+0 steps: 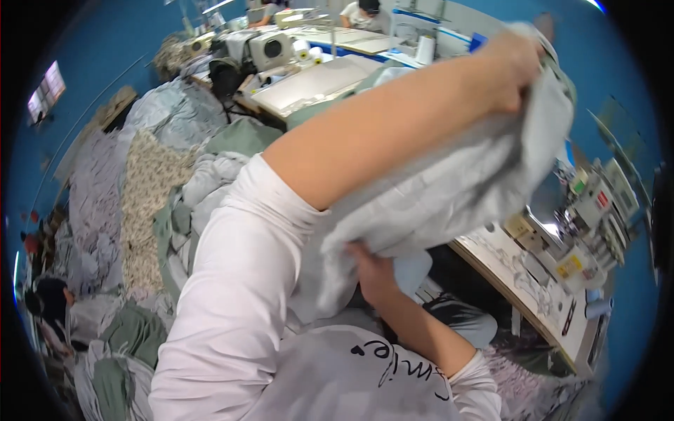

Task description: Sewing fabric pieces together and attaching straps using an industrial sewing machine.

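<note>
A large piece of light grey fabric (435, 207) hangs between my hands, partly blurred by motion. My left hand (516, 67) is raised to the upper right at the end of my outstretched arm, its fingers closed on the fabric's upper edge. Lower down, close to my body, my right hand (373, 275) grips the same fabric, with some of its fingers hidden behind the folds. The fabric slopes down from my left hand past my right, over my lap. A green edge shows along its far side near my left hand.
To the right, a sewing machine (597, 210) stands on a white-topped table (512, 270) with small items on it. Heaped fabric (158, 182) fills the left, green and patterned pieces included. Ahead are more sewing tables (323, 81), a grey machine (270, 49) and people (361, 15) working.
</note>
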